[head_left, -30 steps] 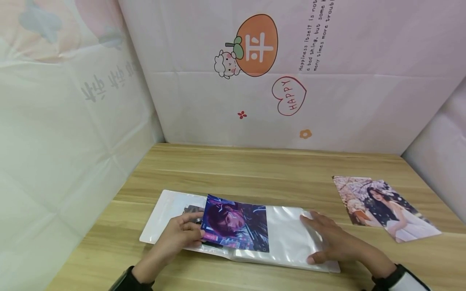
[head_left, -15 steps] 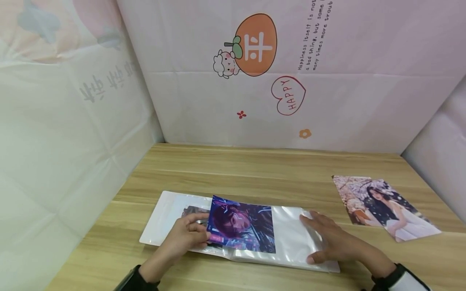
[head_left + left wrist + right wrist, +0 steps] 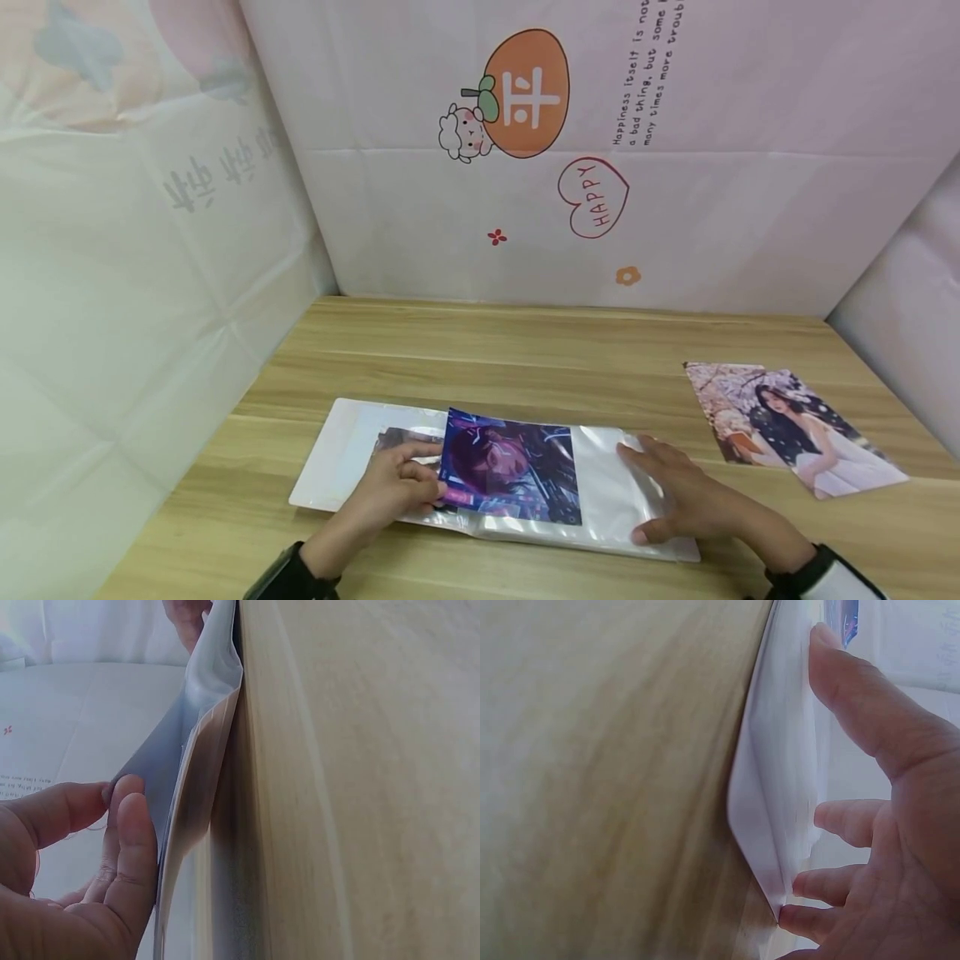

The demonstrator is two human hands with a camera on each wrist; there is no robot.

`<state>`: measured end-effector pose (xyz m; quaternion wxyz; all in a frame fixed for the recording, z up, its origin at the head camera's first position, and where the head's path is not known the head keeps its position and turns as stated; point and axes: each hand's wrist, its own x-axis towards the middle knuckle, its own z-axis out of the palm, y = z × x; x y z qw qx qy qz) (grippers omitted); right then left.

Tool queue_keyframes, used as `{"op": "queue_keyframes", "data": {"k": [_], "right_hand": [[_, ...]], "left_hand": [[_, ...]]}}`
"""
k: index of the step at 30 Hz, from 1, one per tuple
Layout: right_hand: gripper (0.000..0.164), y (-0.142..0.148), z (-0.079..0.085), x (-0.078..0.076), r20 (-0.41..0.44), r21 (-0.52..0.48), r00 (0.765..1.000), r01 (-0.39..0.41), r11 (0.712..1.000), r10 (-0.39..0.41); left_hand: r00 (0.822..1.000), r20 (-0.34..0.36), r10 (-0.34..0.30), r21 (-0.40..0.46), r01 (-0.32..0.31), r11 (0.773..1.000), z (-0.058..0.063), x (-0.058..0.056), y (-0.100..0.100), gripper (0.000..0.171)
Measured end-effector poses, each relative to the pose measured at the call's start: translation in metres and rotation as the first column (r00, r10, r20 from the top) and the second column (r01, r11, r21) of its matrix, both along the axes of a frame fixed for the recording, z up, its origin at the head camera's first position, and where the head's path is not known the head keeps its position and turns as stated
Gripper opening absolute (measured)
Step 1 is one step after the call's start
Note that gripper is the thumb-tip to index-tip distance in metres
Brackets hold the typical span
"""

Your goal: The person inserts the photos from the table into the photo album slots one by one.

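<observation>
– Purple-and-blue portrait print: position?

– On the glossy plastic right-hand page of an open photo album, its left edge by the fold. Whether any of it sits under the plastic, I cannot tell.

– Left hand?

– Fingers grasping: thumb and fingertips pinch the print's left edge. The left wrist view shows that end raised off the page, pale back visible.

– Right hand?

– Released, holding nothing. Fingers spread and resting on the page's outer end, thumb toward the near edge, index finger toward the far one.

– Left side of the album?

– White leaf, plus a greyish picture partly hidden behind the left hand.

– Elsewhere on the wood-grain tabletop?

– Two loose prints at the right, well apart from the album. The portrait of a long-haired person in white overlaps the pink blossom print.

– Background?

– White cloth printed with an orange fruit and a red heart reading HAPPY.
</observation>
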<state>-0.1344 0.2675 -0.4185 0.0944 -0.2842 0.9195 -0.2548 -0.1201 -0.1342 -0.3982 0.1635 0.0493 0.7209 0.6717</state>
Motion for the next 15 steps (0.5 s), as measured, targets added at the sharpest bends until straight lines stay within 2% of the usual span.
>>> {"op": "queue_keyframes", "data": {"k": [10, 15], "right_hand": [[0.101, -0.0009, 0.0010, 0.0012, 0.004, 0.001, 1.000, 0.004, 1.000, -0.004], [0.103, -0.0015, 0.0025, 0.0014, 0.045, 0.007, 0.999, 0.023, 1.000, -0.023]], "left_hand": [[1.000, 0.019, -0.009, -0.017, 0.009, 1.000, -0.0037, -0.0029, 0.0064, 0.054], [1.000, 0.005, -0.011, -0.008, 0.011, 1.000, -0.0037, -0.0034, 0.0106, 0.053]]}}
